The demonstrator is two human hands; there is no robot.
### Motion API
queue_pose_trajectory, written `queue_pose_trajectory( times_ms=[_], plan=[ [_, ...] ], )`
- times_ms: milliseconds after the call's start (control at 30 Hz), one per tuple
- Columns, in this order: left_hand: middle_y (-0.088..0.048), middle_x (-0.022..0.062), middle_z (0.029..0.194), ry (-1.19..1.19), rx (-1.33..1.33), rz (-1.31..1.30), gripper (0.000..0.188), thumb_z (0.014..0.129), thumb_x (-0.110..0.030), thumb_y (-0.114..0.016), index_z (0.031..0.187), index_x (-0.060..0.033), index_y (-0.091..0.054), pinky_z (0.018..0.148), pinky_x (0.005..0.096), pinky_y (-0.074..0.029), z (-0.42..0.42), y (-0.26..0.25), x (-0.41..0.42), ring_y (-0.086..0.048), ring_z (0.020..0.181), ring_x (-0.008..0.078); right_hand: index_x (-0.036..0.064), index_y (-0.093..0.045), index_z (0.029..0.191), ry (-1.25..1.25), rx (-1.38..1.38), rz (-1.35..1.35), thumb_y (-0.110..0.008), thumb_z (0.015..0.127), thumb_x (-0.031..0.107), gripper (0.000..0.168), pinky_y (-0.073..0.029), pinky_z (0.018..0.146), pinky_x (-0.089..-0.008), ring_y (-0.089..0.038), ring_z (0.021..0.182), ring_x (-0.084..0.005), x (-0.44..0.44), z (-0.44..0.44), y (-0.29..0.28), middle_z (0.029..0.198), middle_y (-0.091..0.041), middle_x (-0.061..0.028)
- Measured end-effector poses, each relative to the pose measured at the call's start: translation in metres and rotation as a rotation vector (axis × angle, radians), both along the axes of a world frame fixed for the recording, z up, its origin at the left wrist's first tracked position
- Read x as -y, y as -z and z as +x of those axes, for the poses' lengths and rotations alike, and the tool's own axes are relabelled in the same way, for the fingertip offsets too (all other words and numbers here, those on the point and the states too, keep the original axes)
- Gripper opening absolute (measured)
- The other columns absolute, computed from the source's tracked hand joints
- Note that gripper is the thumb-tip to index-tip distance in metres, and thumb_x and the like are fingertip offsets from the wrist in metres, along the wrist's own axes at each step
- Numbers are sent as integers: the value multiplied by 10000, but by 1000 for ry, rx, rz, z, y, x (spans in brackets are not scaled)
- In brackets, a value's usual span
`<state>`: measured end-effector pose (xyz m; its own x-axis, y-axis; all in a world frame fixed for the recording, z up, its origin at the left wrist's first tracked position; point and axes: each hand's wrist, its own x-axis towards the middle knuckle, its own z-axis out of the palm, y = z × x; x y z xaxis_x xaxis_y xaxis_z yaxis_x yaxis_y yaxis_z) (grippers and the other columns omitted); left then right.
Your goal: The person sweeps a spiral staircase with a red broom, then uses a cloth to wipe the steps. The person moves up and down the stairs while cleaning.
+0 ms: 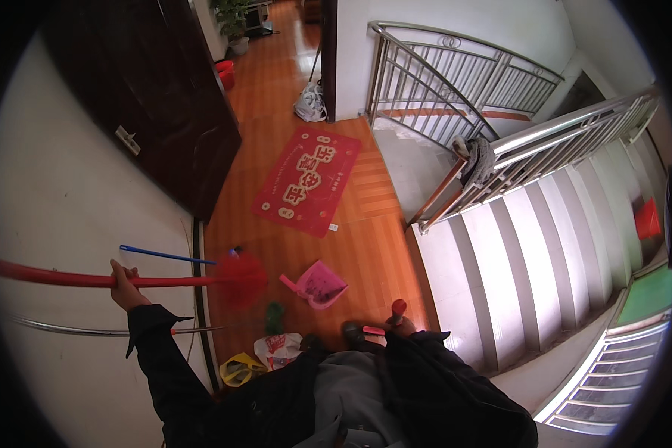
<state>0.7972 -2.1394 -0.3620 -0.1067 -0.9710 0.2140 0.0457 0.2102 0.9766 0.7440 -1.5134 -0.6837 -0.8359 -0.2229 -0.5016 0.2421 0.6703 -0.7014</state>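
Observation:
My left hand [127,285] is closed around the long red handle of a broom [168,281]. The broom's red bristle head [238,280] looks blurred over the wood-look floor. In my right hand [404,327], low by my leg, is a red-ended object [399,308]; what kind it is cannot be told. Just left of that hand, a pink-and-white item [374,332] shows beside my shoe. A pink dustpan [320,284] with dark debris in it lies on the floor, between the broom head and the stairs.
A blue stick [168,255] and a metal pole [89,329] lean by the left wall. Yellow [241,369] and white plastic bags [278,348] sit near my feet. Ahead lie a red doormat [313,179] and an open dark door [162,101]. Stairs [515,252] descend at right beside metal railings [560,134].

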Motion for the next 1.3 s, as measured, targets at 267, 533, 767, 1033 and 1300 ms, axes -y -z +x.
queue_pose_trajectory(
  times_ms=[267, 533, 767, 1033, 1300],
  plan=[
    [-678, 86, 930, 28, 205, 503, 550, 797, -538, -729, 988, -36, -612, 829, 378, -489, 54, 147, 98, -635, 919, 214, 5, -681, 830, -137, -216, -26, -687, 849, 371, 367, -483, 621, -401, -647, 723, -273, 4, 2, 1, 744, -656, -138],
    [-631, 159, 909, -85, 567, 507, 887, 712, -767, -632, 1112, 22, -568, 556, 351, -496, 53, 141, 139, -654, 753, 276, 14, -652, 863, 20, -188, -146, -686, 848, 239, 228, -487, 697, -401, -630, 811, -316, 39, 26, -83, 834, -645, -158],
    [-642, 201, 932, -320, 547, 369, 745, 824, -575, -635, 1140, 95, -564, 561, 355, -542, 57, 149, 211, -653, 705, 328, 16, -657, 907, 12, -591, -114, -683, 864, 283, 272, -509, 648, -365, -643, 733, -245, 57, 48, -125, 783, -649, -129],
    [-669, 239, 924, -168, 694, 364, 548, 776, -385, -692, 993, 115, -638, 719, 441, -511, 32, 172, 176, -649, 786, 348, 21, -667, 929, -37, -578, 43, -658, 870, 381, 364, -529, 706, -411, -675, 777, -298, 12, 68, -69, 772, -672, -158],
    [-443, 252, 1351, -157, 435, 518, 813, 777, -271, -749, 1414, 21, -336, 801, 439, -554, 60, 188, 147, -550, 1118, 408, 30, -561, 679, 689, -452, -240, -652, 910, 271, 347, -387, 576, -307, -489, 623, -116, -47, 49, -70, 611, -506, -21]
  ],
)
